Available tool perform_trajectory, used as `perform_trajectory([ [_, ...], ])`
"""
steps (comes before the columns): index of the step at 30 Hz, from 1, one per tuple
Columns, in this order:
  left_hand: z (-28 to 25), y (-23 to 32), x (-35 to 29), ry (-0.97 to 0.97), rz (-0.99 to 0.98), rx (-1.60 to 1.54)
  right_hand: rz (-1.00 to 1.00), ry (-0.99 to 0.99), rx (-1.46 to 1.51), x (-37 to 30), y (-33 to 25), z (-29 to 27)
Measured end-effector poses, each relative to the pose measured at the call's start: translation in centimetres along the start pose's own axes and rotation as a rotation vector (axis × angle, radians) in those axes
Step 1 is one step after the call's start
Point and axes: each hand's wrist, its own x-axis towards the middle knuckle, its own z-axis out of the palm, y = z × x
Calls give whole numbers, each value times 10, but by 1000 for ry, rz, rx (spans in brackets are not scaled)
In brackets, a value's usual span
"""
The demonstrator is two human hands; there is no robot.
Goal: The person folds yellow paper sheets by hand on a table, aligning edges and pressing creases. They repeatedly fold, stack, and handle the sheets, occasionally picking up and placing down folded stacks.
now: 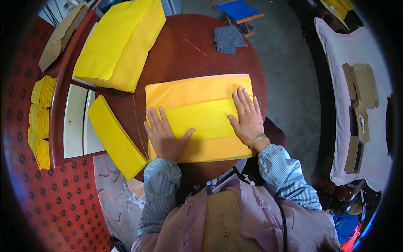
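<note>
On the round table in front of me lies a flat stack of yellow-orange sheets (180, 94), paper or thin cloth, I cannot tell which. Across its middle runs a brighter yellow folded band (197, 119). My left hand (166, 136) rests flat on the left side of the stack, fingers spread and thumb out. My right hand (248, 119), with a bracelet at the wrist, presses flat on the right side, fingers stretched out. Neither holds anything. Left of them, a narrow folded yellow bundle (115, 136) lies slanted over the table's edge. Behind it stands a tall yellow stack (111, 42).
The dark red table (176, 46) bears a grey textured mat piece (229, 40) at its far right. Beyond is a blue-topped stool (239, 10). Several yellow bundles (40, 122) line the left. Opened cardboard boxes (364, 86) lie on a pale cloth (342, 50) at right.
</note>
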Motion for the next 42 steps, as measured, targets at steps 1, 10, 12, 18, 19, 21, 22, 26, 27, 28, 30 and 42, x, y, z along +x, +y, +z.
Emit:
perform_trajectory([
  [1, 0, 2, -2, -31, -23, 39, -10, 21, -10, 0, 0, 1],
  [10, -9, 2, 5, -94, -38, 64, -17, -29, -53, 3, 2, -2],
  [12, -15, 1, -1, -142, -81, 68, -59, -32, -33, 7, 9, -12],
  [18, -27, 3, -73, -165, -364, -1038, -181, -41, 34, 61, 24, -53],
  [19, -26, 4, -82, -266, -320, -1058, -190, -148, 35, 74, 22, -58],
  [21, -23, 9, -93, -454, -181, -1023, -222, -360, 51, 97, 22, -68],
  [22, -22, 13, -97, -461, -216, -1247, -341, -385, 104, 106, 20, -71],
  [26, -8, 63, -95, -302, -779, -2179, -348, -749, 512, 114, 16, -96],
  [27, -5, 75, -91, -256, -870, -2316, -365, -751, 486, 109, 16, -104],
  [28, -3, 85, -84, -183, -1117, -2399, -380, -764, 473, 103, 15, -112],
  [30, -5, 100, -72, -141, -1162, -2441, -390, -720, 463, 82, 14, -129],
  [42, -142, -57, -63, 29, -570, -1853, -303, -905, 1240, -19, -146, -77],
])
